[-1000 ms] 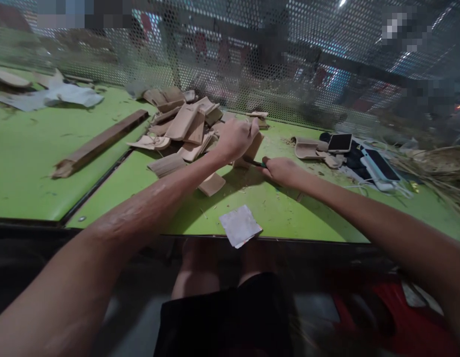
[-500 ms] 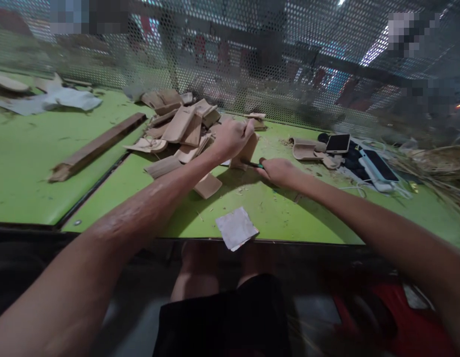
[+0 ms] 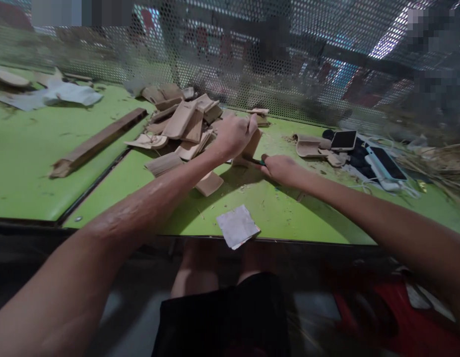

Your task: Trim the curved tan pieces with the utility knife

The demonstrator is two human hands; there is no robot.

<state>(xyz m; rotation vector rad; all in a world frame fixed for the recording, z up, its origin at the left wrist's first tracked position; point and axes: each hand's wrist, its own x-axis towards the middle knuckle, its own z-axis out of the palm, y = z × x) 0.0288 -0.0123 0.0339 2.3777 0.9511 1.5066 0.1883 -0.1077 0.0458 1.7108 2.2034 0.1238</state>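
Observation:
Near the middle of the green table, my left hand (image 3: 233, 135) grips the top of a curved tan wooden piece (image 3: 252, 145) that stands tilted on the surface. My right hand (image 3: 282, 170), just to its right, is closed around the handle of a thin tool (image 3: 258, 161) with a green part. The tool's tip meets the lower part of the piece. Left of my hands lies a pile of similar curved pieces (image 3: 182, 119), and one loose piece (image 3: 209, 184) rests below my left wrist.
A long wooden bar (image 3: 99, 141) lies at the left. White paper squares (image 3: 237, 226) sit at the front edge. At the right are a phone (image 3: 344, 140), another phone (image 3: 388, 162) with cables, and a curved piece (image 3: 312, 146). Perforated mesh (image 3: 222, 59) stands behind.
The view has shifted slightly. Both hands keep nearly the same place, with the wooden piece and the tool still held.

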